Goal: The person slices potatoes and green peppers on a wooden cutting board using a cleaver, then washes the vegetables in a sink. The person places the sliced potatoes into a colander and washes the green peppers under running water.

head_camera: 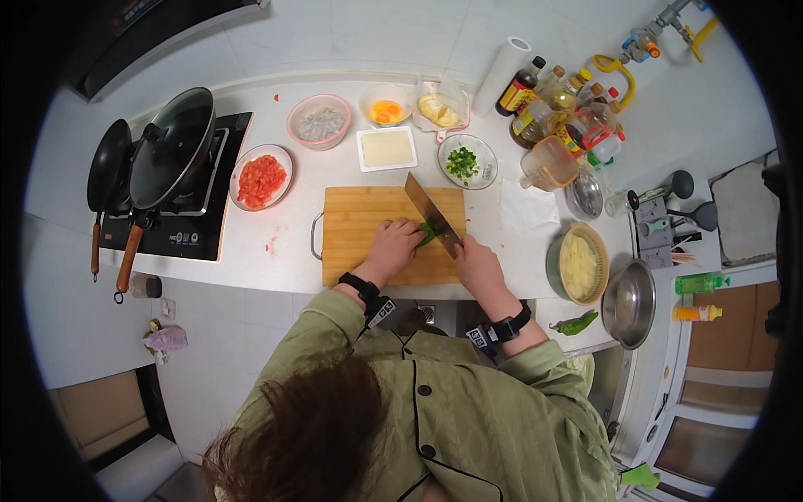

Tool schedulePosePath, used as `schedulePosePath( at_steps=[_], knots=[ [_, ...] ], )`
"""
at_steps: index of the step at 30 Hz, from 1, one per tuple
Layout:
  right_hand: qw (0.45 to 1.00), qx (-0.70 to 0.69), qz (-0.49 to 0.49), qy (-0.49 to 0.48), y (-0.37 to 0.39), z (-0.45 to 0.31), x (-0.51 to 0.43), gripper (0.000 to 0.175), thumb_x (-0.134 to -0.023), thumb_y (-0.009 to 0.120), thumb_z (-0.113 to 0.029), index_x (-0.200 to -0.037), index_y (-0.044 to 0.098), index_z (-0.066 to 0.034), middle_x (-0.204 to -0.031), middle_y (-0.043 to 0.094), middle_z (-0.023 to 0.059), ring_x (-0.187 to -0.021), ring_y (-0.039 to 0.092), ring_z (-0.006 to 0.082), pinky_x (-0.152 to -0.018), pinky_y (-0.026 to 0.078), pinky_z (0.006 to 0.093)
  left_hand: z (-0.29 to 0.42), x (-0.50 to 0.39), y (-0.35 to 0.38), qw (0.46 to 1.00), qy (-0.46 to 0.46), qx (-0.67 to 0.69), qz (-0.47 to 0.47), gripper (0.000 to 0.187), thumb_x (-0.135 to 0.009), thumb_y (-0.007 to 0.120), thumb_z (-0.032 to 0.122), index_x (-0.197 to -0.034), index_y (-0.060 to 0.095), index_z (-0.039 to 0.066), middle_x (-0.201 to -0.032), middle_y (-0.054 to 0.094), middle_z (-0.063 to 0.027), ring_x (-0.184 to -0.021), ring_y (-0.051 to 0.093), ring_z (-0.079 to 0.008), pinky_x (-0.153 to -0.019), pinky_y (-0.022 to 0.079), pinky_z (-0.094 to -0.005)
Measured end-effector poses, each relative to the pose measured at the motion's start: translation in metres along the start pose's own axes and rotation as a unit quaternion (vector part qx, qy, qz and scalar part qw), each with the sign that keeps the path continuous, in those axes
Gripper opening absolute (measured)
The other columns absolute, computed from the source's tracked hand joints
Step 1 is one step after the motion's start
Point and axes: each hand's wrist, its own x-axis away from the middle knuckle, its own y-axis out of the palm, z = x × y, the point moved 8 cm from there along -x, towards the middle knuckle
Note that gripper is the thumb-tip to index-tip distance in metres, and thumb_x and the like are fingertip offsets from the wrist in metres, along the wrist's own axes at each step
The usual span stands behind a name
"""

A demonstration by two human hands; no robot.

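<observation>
A bamboo cutting board (351, 216) lies before me on the white counter. Pressed against it under the fingers of my left hand (394, 246) is a green pepper (428, 234), mostly covered by that hand. My right hand (480, 267) grips the handle of a kitchen cleaver (431, 210). The blade slants up and away to the left over the board's right half, close beside the pepper and the left fingertips. Whether its edge touches the pepper is hard to tell.
Behind the board stand a tofu tray (387, 149), a bowl of chopped green onion (467, 162) and an egg bowl (386, 113). Diced tomato fills a plate (262, 177) near the gas stove (194, 232). Rightward are a potato basket (578, 262), steel bowl (629, 304) and another green pepper (574, 323).
</observation>
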Motion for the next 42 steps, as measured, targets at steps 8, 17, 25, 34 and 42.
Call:
schedulePosePath(
  at_steps=[8,17,25,34,42],
  knots=[
    [0.999,0.036,-0.024,-0.009,0.003,-0.006,0.0,0.021,-0.094,0.047,-0.023,-0.089,0.05,-0.0033,-0.072,0.063,0.0232,-0.07,0.061,0.0434,-0.064,0.048,0.0534,0.0,0.001,0.0,1.0,-0.006,0.014,0.006,0.035,-0.071,0.062,0.009,-0.105,0.065,0.016,-0.11,0.059,0.0,-0.107,0.053,-0.0203,-0.088,0.038,-0.0386],
    [0.999,0.029,-0.046,0.0,0.008,-0.006,-0.005,0.022,-0.094,0.046,-0.022,-0.088,0.05,-0.0008,-0.076,0.064,0.024,-0.074,0.062,0.0431,-0.068,0.048,0.0533,-0.002,0.0,0.001,0.999,-0.013,0.033,0.003,0.036,-0.07,0.063,0.009,-0.105,0.065,0.016,-0.111,0.058,-0.0004,-0.108,0.053,-0.0207,-0.088,0.039,-0.0388],
    [1.0,0.019,-0.018,-0.015,0.034,-0.013,-0.019,0.024,-0.094,0.048,-0.023,-0.086,0.052,-0.0009,-0.075,0.063,0.0236,-0.072,0.062,0.0423,-0.065,0.049,0.0512,-0.009,-0.001,0.009,0.996,-0.02,0.09,0.014,0.037,-0.068,0.062,0.005,-0.104,0.065,0.014,-0.114,0.059,-0.0045,-0.108,0.053,-0.0252,-0.087,0.04,-0.0405],
    [0.999,0.038,-0.021,0.008,0.033,0.008,0.003,0.022,-0.094,0.045,-0.023,-0.089,0.051,-0.0018,-0.072,0.063,0.0228,-0.071,0.063,0.0423,-0.064,0.05,0.0511,-0.022,0.013,-0.005,0.969,0.012,0.236,0.072,0.028,-0.065,0.058,-0.009,-0.09,0.062,0.004,-0.1,0.062,-0.0144,-0.097,0.057,-0.0357,-0.083,0.048,-0.0423],
    [0.988,0.087,0.102,0.08,-0.01,0.066,0.043,0.021,-0.09,0.052,-0.02,-0.108,0.059,-0.011,-0.071,0.063,0.0159,-0.065,0.062,0.0351,-0.058,0.05,0.0466,-0.028,0.007,0.004,0.962,-0.009,0.271,0.021,0.027,-0.064,0.057,-0.012,-0.085,0.061,0.005,-0.102,0.063,-0.0144,-0.097,0.057,-0.0353,-0.084,0.047,-0.0407]
  ],
)
